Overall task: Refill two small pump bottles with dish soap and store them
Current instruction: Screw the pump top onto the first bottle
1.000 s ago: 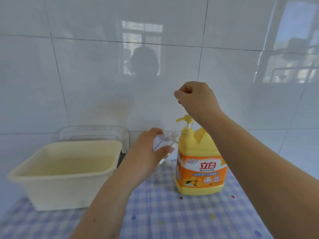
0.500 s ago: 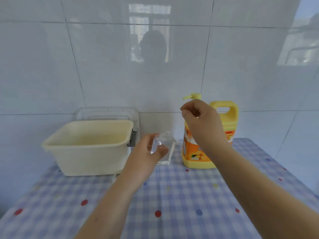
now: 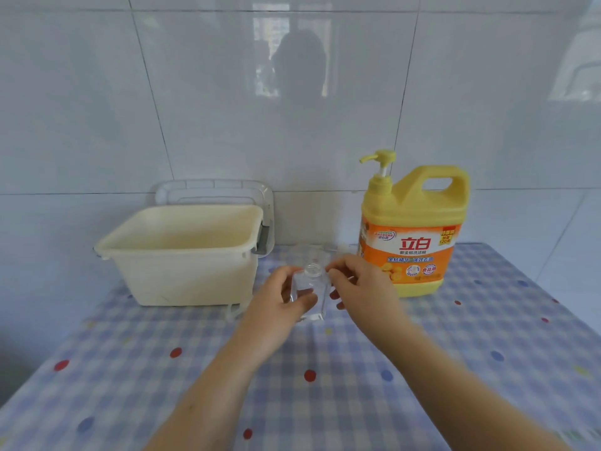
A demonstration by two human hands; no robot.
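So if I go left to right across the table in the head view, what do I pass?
cream tub → left hand → small clear bottle that it holds → right hand → yellow dish soap jug

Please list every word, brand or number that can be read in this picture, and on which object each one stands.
"立白": big red characters on the orange label of the yellow plastic pump jug.
"新金桔洗洁精": small line just below them.
"120": on the yellow patch at the label's upper right; the other print is too blurred to read.
No text is visible on the small clear plastic bottle or the cream plastic tub.
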